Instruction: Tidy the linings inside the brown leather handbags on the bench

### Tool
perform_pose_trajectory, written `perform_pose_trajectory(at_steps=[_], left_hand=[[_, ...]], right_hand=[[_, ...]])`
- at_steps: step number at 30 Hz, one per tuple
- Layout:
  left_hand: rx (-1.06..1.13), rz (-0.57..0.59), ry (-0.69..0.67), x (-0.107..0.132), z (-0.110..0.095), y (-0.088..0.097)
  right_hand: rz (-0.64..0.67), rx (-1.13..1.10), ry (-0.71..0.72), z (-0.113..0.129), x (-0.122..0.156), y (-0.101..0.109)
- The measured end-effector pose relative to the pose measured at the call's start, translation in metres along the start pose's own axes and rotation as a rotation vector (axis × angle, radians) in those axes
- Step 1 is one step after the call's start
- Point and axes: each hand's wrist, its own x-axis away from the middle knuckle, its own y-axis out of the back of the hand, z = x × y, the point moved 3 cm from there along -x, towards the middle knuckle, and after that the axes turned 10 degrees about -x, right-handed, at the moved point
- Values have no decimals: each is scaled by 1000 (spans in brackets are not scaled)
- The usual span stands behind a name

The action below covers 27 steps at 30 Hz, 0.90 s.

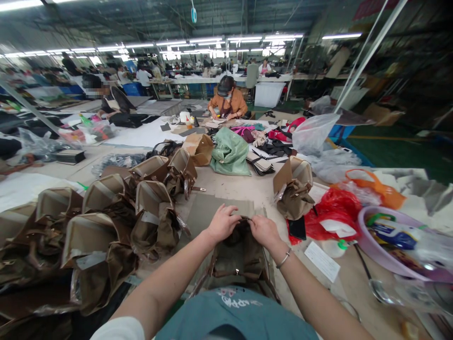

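Note:
A dark brown fabric bag (238,257) lies in front of me against my teal apron (233,316), with a small metal fitting on its strap. My left hand (223,223) pinches the far rim of this bag from the left. On the same rim, a short way to the right, my right hand (264,231) is closed too, its fingers curled round the edge. Dark inside shows between the two hands. A grey-green sheet (212,212) lies flat on the table just beyond them.
Several brown bags with stiff beige flaps (94,236) crowd the left side. Another such bag (295,196) stands right, beside a black phone (297,228) and red plastic bag (329,212). A lilac basin (364,226) holds bottles. Across the table a person (228,101) works beyond a green sack (230,151).

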Motion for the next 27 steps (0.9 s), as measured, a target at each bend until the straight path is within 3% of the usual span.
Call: perform_pose_trajectory(at_steps=[9,16,27], left_hand=[[27,48,40,-5,-1,-3],[18,121,218,-8,4,-12],[6,173,336,-9,-2,-13]], right_hand=[[-5,-10,20,0,-1,1],[5,-19,13,3,-2,2],[13,-9,23,4,-2,0]])
